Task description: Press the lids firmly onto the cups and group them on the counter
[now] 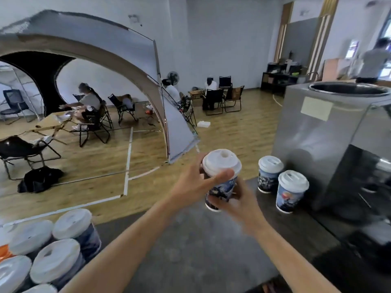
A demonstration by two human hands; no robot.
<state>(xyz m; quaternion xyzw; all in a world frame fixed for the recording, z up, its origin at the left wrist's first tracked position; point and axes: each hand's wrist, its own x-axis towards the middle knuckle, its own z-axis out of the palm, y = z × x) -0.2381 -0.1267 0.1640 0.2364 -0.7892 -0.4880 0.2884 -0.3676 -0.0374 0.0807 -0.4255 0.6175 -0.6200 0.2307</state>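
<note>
L hand [190, 182] is gripping the cup [225, 187] near the top. Its thumb is lying across the wall just under the lid [221, 163], and the other fingers are curling round the far side. R hand [239, 200] is holding the cup's lower part from the near right, fingers wrapping it. It's blurred, so finger detail isn't clear. Both hands are clamping on the same cup.

The cup is hanging in the air above the grey counter [190, 240], not touching it and tilting a bit w/ its top toward the camera. The lid is sitting on the cup; can't tell if it's fully seated.

To the right, 2 lidded cups are standing upright on the counter: back cup [269, 174] and front cup [292, 192]. They're just beside each other and close to the steel machine [317, 134]. The held cup is hovering near them on their left, but apart.

At bottom left, a bunch of lidded cups [57, 261] is standing packed together, at least 5 lids showing, well apart from the pair.

In the bkgd, people are sitting in folding chairs by a tent [118, 49].
</note>
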